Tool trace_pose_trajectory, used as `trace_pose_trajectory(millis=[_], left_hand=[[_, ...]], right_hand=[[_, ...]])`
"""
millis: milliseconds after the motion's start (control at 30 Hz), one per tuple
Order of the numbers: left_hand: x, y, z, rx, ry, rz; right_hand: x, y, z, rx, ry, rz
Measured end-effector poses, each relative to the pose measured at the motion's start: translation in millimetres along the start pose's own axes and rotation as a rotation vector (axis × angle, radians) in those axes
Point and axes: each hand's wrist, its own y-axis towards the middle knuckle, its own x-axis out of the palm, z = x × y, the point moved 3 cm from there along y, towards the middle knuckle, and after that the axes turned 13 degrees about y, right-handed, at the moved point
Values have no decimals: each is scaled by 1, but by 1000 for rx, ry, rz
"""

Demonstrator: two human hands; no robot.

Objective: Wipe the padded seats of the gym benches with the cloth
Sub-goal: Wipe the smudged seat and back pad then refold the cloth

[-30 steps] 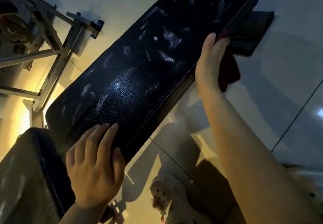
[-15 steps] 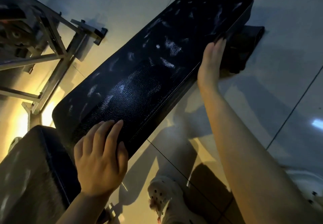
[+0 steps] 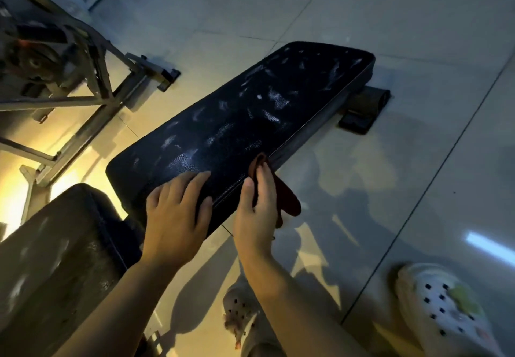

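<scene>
Pale glossy floor tiles [image 3: 418,36], dim light, a warm yellow glow at the left. Nearest: two white clogs [image 3: 443,309], one each side of the right forearm. Second pad [image 3: 55,259], dull and smeared, at lower left, just beside the near end of the bench pad [image 3: 237,122]. Left hand [image 3: 178,217] lies flat on that near end, fingers straight and slightly spread. Right hand [image 3: 257,209] at the pad's right edge, fingers extended, thumb pressing the cloth [image 3: 287,198] against them; the dark red cloth sits between palm and pad side and hangs below the hand. Black pad runs away up-right, streaked white along its top. Bare floor lies right of the edge. Foot [image 3: 362,111] shows under the far end. Metal frame [image 3: 92,78] stands far left, well apart.
</scene>
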Motion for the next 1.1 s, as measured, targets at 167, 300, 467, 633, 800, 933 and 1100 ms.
trace_pose_trajectory(millis=[167, 300, 467, 633, 800, 933, 1100], left_hand=[[-33, -4, -21, -136, -129, -42], [-60, -20, -44, -107, -201, -189], [-75, -45, -83, -113, -178, -226], [-65, -59, -106, -167, -239, -283], [-60, -50, -117, -180, -416, -204], [-49, -45, -120, -154, -387, -213], [-26, -56, -140, -181, -378, -229]], right_hand=[[20, -50, -13, 91, -35, -134], [25, -61, -25, 173, -60, -203], [33, -77, -42, -10, -480, -468], [60, -80, -64, -65, -931, -680], [80, -75, -82, -24, -955, -642], [101, -66, -74, -65, -1107, -742], [102, -47, -72, -481, -1499, -997]])
